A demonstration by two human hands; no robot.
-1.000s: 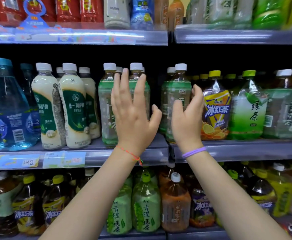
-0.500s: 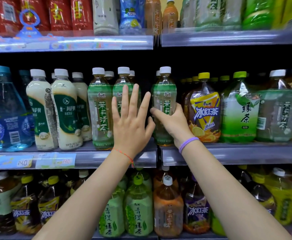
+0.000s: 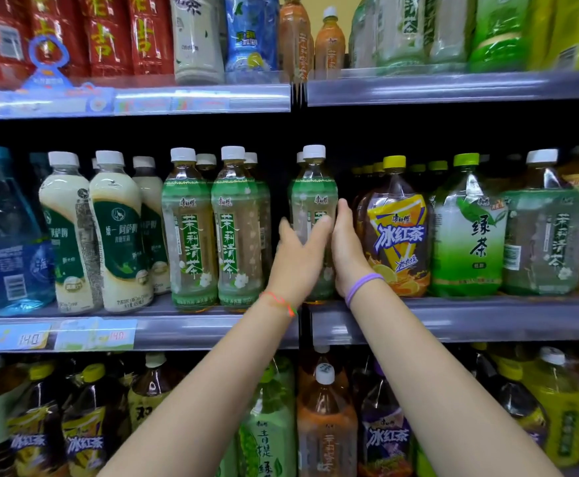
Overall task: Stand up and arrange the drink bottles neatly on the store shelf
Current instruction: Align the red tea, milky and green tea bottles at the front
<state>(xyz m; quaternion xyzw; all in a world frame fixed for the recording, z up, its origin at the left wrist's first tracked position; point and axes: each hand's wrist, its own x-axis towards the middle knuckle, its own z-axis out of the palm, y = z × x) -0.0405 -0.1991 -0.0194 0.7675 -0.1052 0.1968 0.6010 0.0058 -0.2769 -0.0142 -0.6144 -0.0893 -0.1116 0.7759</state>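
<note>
Left hand (image 3: 298, 256) and right hand (image 3: 346, 249) around jasmine tea bottle (image 3: 313, 187).

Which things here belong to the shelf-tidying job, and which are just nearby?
In the job:
- white-capped green-label tea bottle, gripped
- left hand
- right hand
- grey metal middle shelf

Just nearby:
- cream milk-tea bottles
- blue water bottle
- yellow-capped iced-tea bottle

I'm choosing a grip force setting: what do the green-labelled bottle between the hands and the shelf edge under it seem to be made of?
Green-labelled bottle: seemingly clear, glossy thin plastic; pale liquid shows through, with a printed film label and an opaque white cap. Both the left hand and right hand hold it. Shelf edge: grey with soft sheen, metal or plastic strip; unclear which.
</note>
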